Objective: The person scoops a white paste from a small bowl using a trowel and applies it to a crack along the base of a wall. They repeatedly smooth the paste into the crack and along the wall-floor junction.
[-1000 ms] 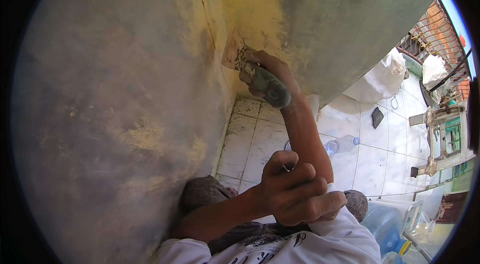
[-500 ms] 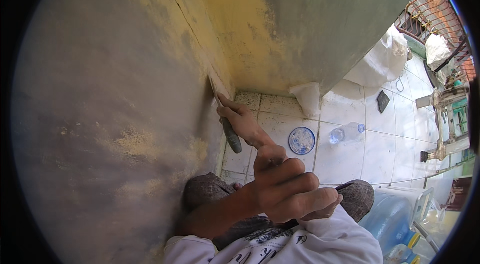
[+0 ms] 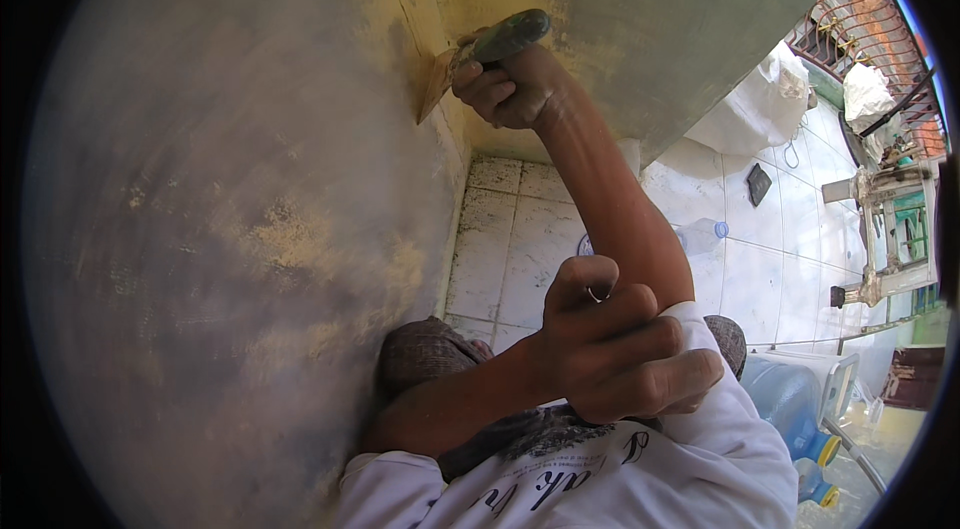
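My right hand (image 3: 515,94) is raised to the inner corner of the wall, its fingers wrapped round a putty knife (image 3: 515,34) with a dark green handle. The knife's blade touches the grey, patchy wall (image 3: 230,229) on my left, just under a long crack. Closer to my chest, my left hand (image 3: 630,344) is closed with curled fingers. A small bright curve shows by its bent forefinger; what it holds, if anything, is hidden. My right forearm covers most of a round blue-rimmed lid (image 3: 584,246) on the floor.
White floor tiles (image 3: 535,239) carry grit along the wall. A plastic bottle (image 3: 705,234) and a dark flat piece (image 3: 758,185) lie to the right. A white sheet (image 3: 755,109), a paint-stained ladder (image 3: 890,229) and large blue water jugs (image 3: 785,404) stand further right.
My right hand has moved up the corner with the putty knife, whose handle has swung from pointing down to pointing up and right. My left hand has shifted slightly right and stays closed.
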`<control>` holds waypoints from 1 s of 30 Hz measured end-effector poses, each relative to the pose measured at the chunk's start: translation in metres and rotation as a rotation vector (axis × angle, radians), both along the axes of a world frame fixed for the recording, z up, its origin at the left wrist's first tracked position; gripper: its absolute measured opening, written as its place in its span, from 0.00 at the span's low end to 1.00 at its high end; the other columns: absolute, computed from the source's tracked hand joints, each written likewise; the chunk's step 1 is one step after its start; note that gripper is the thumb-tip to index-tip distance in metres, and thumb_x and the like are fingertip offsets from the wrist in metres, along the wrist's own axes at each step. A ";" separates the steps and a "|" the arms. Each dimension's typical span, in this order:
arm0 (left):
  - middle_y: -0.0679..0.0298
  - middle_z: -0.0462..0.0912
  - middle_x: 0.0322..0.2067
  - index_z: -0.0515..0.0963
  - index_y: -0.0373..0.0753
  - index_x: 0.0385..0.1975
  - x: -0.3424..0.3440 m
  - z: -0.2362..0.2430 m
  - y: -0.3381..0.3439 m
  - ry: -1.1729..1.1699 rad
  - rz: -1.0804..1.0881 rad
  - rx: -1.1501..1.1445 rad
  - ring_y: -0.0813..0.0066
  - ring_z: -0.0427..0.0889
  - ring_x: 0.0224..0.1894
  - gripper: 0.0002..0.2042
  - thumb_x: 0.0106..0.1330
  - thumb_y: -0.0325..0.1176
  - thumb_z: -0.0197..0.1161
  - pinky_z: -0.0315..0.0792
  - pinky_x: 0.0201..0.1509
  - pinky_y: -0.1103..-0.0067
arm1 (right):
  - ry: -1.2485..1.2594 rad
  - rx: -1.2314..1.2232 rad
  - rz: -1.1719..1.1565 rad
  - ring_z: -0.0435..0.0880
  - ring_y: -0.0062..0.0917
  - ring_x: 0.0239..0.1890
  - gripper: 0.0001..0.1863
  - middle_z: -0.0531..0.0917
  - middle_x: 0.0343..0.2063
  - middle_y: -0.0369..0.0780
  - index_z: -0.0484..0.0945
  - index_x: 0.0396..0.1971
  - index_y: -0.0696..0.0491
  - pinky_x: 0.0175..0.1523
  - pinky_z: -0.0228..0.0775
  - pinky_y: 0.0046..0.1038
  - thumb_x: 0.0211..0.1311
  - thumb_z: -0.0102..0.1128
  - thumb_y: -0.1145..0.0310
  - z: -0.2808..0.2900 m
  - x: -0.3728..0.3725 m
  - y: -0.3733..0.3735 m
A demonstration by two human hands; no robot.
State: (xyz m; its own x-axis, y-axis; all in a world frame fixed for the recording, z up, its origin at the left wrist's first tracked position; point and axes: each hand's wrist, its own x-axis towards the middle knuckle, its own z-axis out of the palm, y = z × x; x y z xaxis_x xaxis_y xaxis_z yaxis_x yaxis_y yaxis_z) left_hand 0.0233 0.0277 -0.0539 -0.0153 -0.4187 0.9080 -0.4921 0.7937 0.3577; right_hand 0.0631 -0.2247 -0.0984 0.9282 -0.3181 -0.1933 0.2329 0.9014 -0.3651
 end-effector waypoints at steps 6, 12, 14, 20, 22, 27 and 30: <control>0.81 0.70 0.23 0.81 0.56 0.40 -0.008 -0.002 0.002 0.036 0.017 -0.076 0.82 0.66 0.23 0.11 0.56 0.43 0.69 0.58 0.44 0.71 | -0.150 -0.212 0.020 0.61 0.08 0.15 0.17 0.71 0.22 0.36 0.67 0.29 0.50 0.13 0.57 0.11 0.80 0.46 0.58 0.067 -0.020 0.009; 0.82 0.73 0.22 0.83 0.60 0.30 -0.007 -0.009 0.004 -0.018 -0.060 0.017 0.81 0.68 0.26 0.12 0.51 0.43 0.81 0.54 0.43 0.69 | 0.400 -1.168 -0.526 0.71 0.10 0.24 0.25 0.78 0.27 0.35 0.69 0.72 0.55 0.29 0.69 0.14 0.81 0.50 0.60 0.034 -0.058 0.068; 0.82 0.73 0.22 0.83 0.60 0.30 -0.002 -0.003 0.008 -0.065 -0.046 0.023 0.81 0.69 0.26 0.12 0.50 0.44 0.81 0.54 0.43 0.69 | 0.505 -1.527 -0.627 0.77 0.23 0.35 0.33 0.82 0.38 0.37 0.54 0.81 0.46 0.48 0.74 0.28 0.81 0.52 0.64 0.000 -0.038 0.082; 0.82 0.74 0.22 0.83 0.58 0.28 -0.001 -0.016 0.012 -0.128 0.005 0.029 0.80 0.70 0.27 0.11 0.49 0.44 0.81 0.55 0.43 0.69 | 0.766 -1.577 -0.427 0.83 0.45 0.47 0.38 0.82 0.43 0.47 0.50 0.81 0.39 0.57 0.72 0.43 0.76 0.55 0.65 -0.087 -0.007 0.089; 0.82 0.75 0.22 0.82 0.58 0.27 0.000 -0.017 0.011 -0.147 0.002 0.037 0.79 0.70 0.27 0.12 0.48 0.43 0.81 0.55 0.43 0.69 | 0.737 -1.536 -0.472 0.83 0.46 0.46 0.37 0.82 0.42 0.46 0.52 0.81 0.39 0.56 0.72 0.44 0.76 0.55 0.66 -0.094 -0.004 0.088; 0.81 0.76 0.21 0.84 0.53 0.42 -0.003 -0.013 0.006 -0.067 -0.011 0.040 0.81 0.68 0.24 0.16 0.55 0.39 0.79 0.55 0.43 0.71 | 0.677 -1.506 -0.525 0.84 0.46 0.42 0.35 0.84 0.38 0.48 0.56 0.79 0.43 0.52 0.73 0.43 0.76 0.55 0.65 -0.077 0.017 0.091; 0.81 0.76 0.20 0.85 0.53 0.41 -0.007 -0.010 0.004 -0.054 -0.006 0.018 0.81 0.68 0.24 0.16 0.53 0.40 0.80 0.55 0.43 0.71 | 0.639 -1.468 -0.442 0.82 0.43 0.35 0.33 0.83 0.34 0.51 0.59 0.78 0.46 0.48 0.74 0.38 0.76 0.57 0.64 -0.067 0.019 0.100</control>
